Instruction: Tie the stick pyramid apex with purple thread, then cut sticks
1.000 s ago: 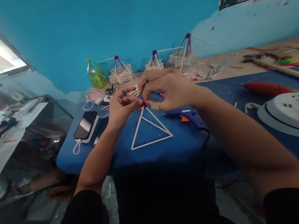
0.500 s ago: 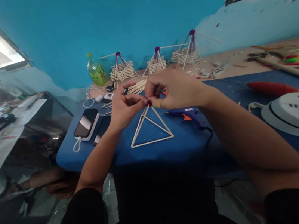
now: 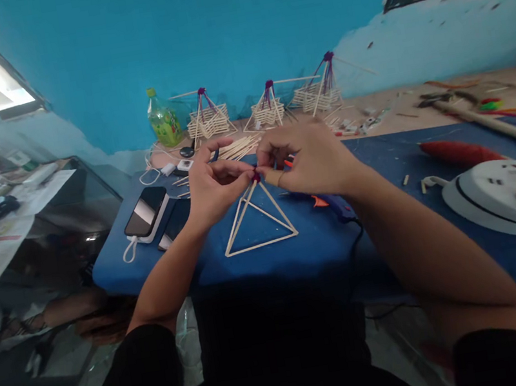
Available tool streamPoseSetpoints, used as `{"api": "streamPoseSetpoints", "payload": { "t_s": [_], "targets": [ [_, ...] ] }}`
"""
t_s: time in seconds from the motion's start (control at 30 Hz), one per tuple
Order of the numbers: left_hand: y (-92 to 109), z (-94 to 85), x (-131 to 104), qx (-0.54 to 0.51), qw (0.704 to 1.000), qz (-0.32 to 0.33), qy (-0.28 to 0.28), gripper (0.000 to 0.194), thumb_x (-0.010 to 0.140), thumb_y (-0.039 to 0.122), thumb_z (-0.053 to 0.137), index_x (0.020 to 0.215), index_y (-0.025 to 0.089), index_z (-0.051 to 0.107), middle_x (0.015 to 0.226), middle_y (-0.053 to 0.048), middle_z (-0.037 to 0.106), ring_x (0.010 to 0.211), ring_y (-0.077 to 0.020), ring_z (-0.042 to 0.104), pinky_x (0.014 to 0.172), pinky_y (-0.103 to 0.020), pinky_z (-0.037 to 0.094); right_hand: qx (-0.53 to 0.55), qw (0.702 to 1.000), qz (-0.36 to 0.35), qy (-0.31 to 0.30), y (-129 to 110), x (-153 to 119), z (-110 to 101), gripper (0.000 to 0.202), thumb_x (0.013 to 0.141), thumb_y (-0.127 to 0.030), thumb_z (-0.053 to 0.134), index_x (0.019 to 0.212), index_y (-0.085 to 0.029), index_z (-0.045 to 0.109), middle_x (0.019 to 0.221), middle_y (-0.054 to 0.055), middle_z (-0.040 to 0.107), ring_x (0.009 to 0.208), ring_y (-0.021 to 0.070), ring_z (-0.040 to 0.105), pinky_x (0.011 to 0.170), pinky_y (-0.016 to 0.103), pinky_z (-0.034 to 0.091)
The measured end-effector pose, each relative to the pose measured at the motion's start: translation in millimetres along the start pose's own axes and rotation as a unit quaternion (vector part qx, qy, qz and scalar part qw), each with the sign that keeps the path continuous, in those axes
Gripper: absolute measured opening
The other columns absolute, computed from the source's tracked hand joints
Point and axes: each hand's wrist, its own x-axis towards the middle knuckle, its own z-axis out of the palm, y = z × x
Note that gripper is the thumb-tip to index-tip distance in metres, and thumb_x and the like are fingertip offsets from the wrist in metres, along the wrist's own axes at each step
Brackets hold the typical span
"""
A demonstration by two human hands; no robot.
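Table (image 3: 259,264), blue and flat, has the stick frame (image 3: 261,244) standing near its front edge. From far away, I think the frame is light and stiff, but its thin sticks (image 3: 279,208) could snap. My right hand (image 3: 314,161) and left hand (image 3: 212,188) pinch its purple top (image 3: 256,178) between thumb and finger. That bit looks soft, so I'd hold it there, gently.

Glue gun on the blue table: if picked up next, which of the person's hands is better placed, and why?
Probably the right hand: the glue gun lies beside it, partly hidden by it, while the left hand is farther off. Both hands are at the purple tip of the stick frame.
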Motion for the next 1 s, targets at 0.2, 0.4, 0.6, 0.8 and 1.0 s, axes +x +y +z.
{"api": "streamPoseSetpoints", "payload": {
  "t_s": [0.2,0.4,0.6,0.8,1.0],
  "targets": [
    [6,0.4,-2,-0.006,1.0,-0.006,-0.007,0.069,0.078,0.045,0.101,0.129,0.021,0.06,0.083,0.001,0.08,0.075,-0.0194,0.084,0.072,-0.027,0.07,-0.022,0.999,0.017,0.026,-4,-6,7,0.01,0.081,-0.016,0.072,0.079,-0.024,0.067,0.081,0.001,0.075,0.07,0.0178,0.067,0.07,0.034,0.051],
    [11,-0.4,-3,0.002,1.0,-0.021,-0.002,0.064,0.075,0.042,0.102,0.121,0.021,0.063,0.085,0.0,0.08,0.077,-0.02,0.085,0.074,-0.028,0.071,-0.016,0.998,-0.009,0.055,-2,-7,12,0.008,0.081,-0.017,0.071,0.078,-0.024,0.069,0.078,0.0,0.074,0.069,0.017,0.066,0.069,0.033,0.052],
    [15,1.3,-3,0.011,1.0,-0.008,0.008,0.056,0.071,0.04,0.105,0.106,0.02,0.066,0.083,0.001,0.08,0.076,-0.0168,0.084,0.073,-0.023,0.069,-0.013,0.998,0.01,0.059,-3,-10,16,0.006,0.08,-0.018,0.071,0.078,-0.023,0.071,0.075,0.0,0.072,0.065,0.0162,0.064,0.065,0.032,0.05],
    [15,3.4,-4,0.027,0.999,0.01,0.023,0.049,0.071,0.036,0.103,0.101,0.02,0.068,0.082,0.0,0.081,0.073,-0.0153,0.083,0.069,-0.021,0.068,-0.007,0.998,0.024,0.059,-6,-11,15,0.006,0.081,-0.022,0.072,0.076,-0.025,0.071,0.075,0.001,0.072,0.068,0.018,0.064,0.067,0.035,0.05],
    [16,3.9,-5,0.033,0.999,0.003,0.028,0.048,0.072,0.038,0.103,0.101,0.019,0.069,0.085,-0.002,0.082,0.076,-0.0173,0.084,0.071,-0.025,0.07,-0.012,0.997,0.049,0.049,-13,-11,11,0.005,0.082,-0.025,0.076,0.077,-0.027,0.077,0.077,0.003,0.075,0.073,0.0219,0.068,0.073,0.039,0.054]
  ]
}}
